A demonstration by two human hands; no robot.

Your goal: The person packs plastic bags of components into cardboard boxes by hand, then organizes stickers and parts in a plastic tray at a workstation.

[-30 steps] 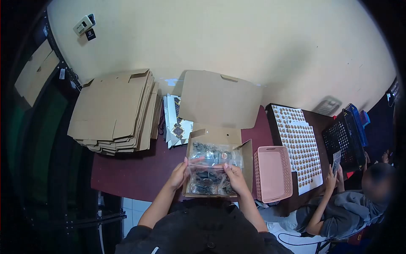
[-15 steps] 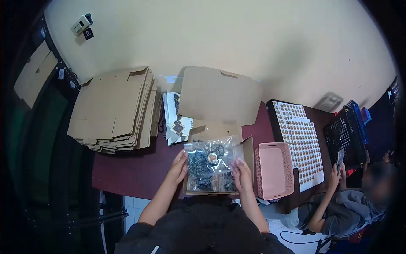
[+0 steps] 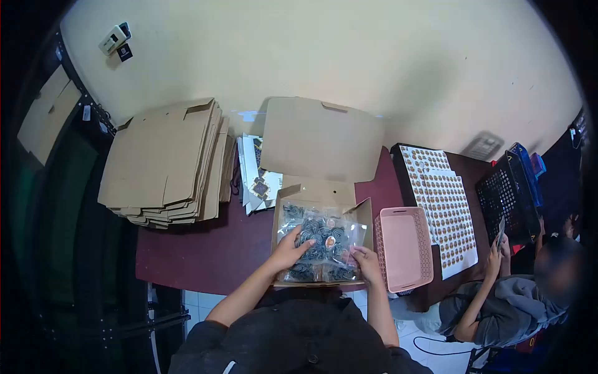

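Observation:
A clear plastic bag of dark green coils (image 3: 321, 235) with a small round sticker lies tilted inside an open cardboard box (image 3: 367, 218). My left hand (image 3: 288, 252) grips the bag's left side, thumb on top; its other fingertips are partly hidden. At the right side, my right hand (image 3: 367, 263) pinches the clear plastic edge between thumb and fingers. Beneath are more bagged coils (image 3: 303, 272), partly covered by the upper bag. Behind them, the box's lid (image 3: 322, 137) stands raised toward the wall.
A stack of flattened cardboard boxes (image 3: 156, 162) stands left, beside printed white cards (image 3: 255, 181). To the right are a pink basket (image 3: 403, 246), sheets of round stickers (image 3: 448, 218) and a black crate (image 3: 501, 199). Another person (image 3: 504, 305) sits at right holding a small packet.
The bag has moved down and right into the box. My left hand has shifted right and inward over it; my right hand has moved slightly right and down.

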